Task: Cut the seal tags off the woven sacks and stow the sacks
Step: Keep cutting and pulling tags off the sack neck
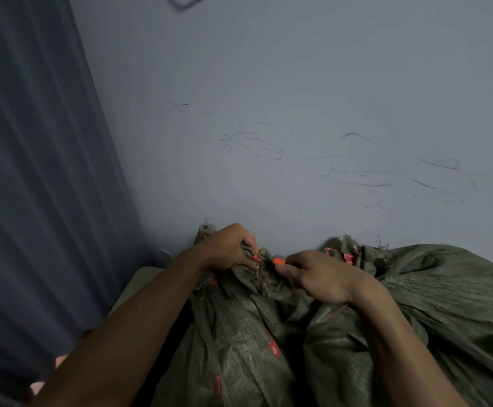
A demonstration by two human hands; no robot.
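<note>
Several olive-green woven sacks (268, 342) lie bunched in a heap in front of me, frayed mouths toward the wall. My left hand (227, 248) grips the gathered neck of one sack and pinches a red seal tag (256, 257) at its fingertips. My right hand (318, 277) holds a small tool with an orange tip (279, 261), pointed at that tag; its blade is hidden. More red tags (348, 257) show on the sack neck behind my right hand, and red printed strips (273, 348) run down the sack below.
A scuffed pale wall (298, 127) stands just behind the sacks. A dark grey curtain (40, 171) hangs along the left. A pale flat surface (139, 286) shows under my left forearm. Something pink (38, 387) peeks in at the lower left.
</note>
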